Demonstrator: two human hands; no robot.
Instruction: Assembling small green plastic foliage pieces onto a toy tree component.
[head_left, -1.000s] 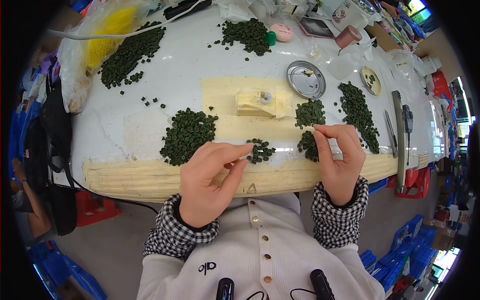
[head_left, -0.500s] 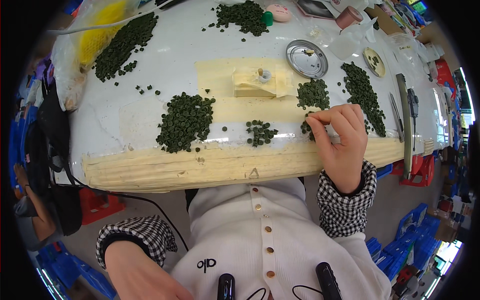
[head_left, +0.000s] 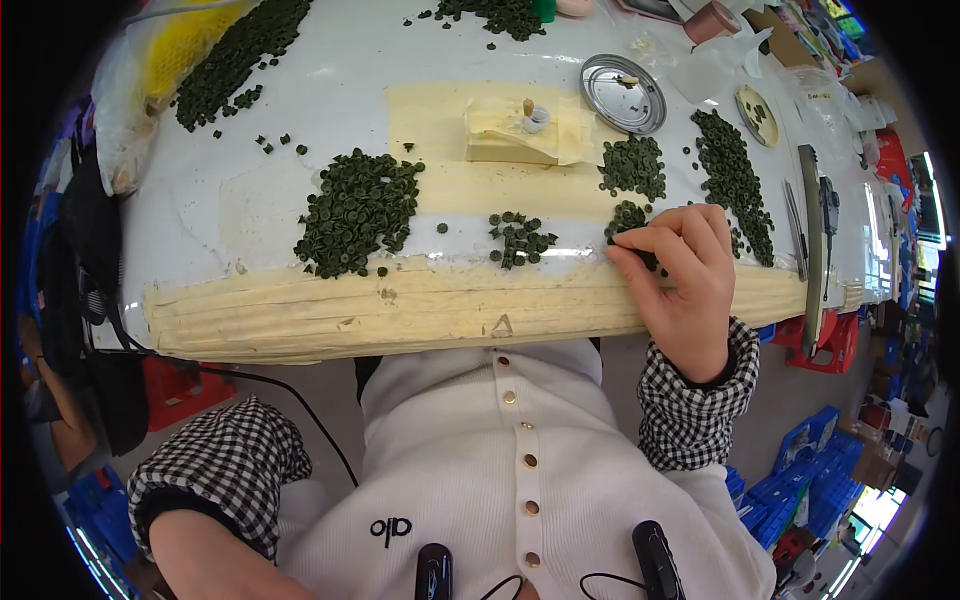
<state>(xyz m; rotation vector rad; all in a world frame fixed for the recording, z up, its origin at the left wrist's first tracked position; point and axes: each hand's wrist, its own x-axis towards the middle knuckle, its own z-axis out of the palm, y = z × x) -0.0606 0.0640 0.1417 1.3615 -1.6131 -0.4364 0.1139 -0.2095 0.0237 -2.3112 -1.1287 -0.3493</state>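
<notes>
My right hand [head_left: 685, 285] is closed in a pinch at the front right of the table, with a small dark green round piece [head_left: 612, 241] at the fingertips. Just behind the fingers lies a little group of the same pieces [head_left: 628, 215], partly covered by the hand. To its left sits another small cluster of green pieces [head_left: 520, 240]. My left hand [head_left: 215, 560] is at the lower left, off the table; only its wrist end shows and the fingers are out of the picture. A tape-covered block [head_left: 510, 147] bears a small white cup [head_left: 537, 120] with a tan peg beside it.
Larger heaps of green pieces [head_left: 360, 215] lie left, at the back and right. A round metal lid [head_left: 625, 85], a cream dish [head_left: 755, 115], tweezers [head_left: 795, 230] and a long green bar [head_left: 812, 260] are to the right. Tan tape covers the table's front edge [head_left: 400, 315].
My right hand has lowered slightly toward the table's front edge, its fingertips now on a green piece. My left hand has drawn down and left, its fingers out of sight. The view has shifted slightly.
</notes>
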